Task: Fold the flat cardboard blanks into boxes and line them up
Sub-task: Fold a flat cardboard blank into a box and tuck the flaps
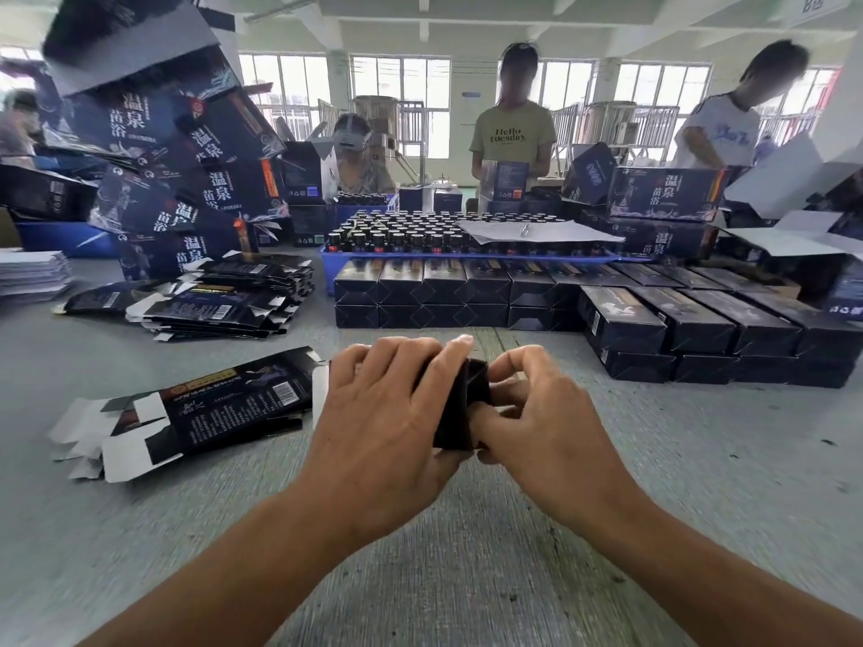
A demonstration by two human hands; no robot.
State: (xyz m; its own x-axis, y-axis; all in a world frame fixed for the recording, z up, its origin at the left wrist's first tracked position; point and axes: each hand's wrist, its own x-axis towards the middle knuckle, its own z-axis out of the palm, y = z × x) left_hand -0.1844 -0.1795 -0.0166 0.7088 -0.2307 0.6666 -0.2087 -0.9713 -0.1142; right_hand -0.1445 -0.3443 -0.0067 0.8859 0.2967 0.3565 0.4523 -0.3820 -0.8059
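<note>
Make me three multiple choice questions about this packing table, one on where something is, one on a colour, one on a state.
1. Where does the loose flat blank lie?
A. left of the hands
B. on the bottles
C. right of the hands

2. What colour is the tray under the bottles?
A. red
B. blue
C. green

3. What is the left hand doing?
A. resting flat
B. hanging idle
C. gripping the box

A, it lies beside the left hand. B, its rim is blue. C, both it and the right hand hold the box.
</note>
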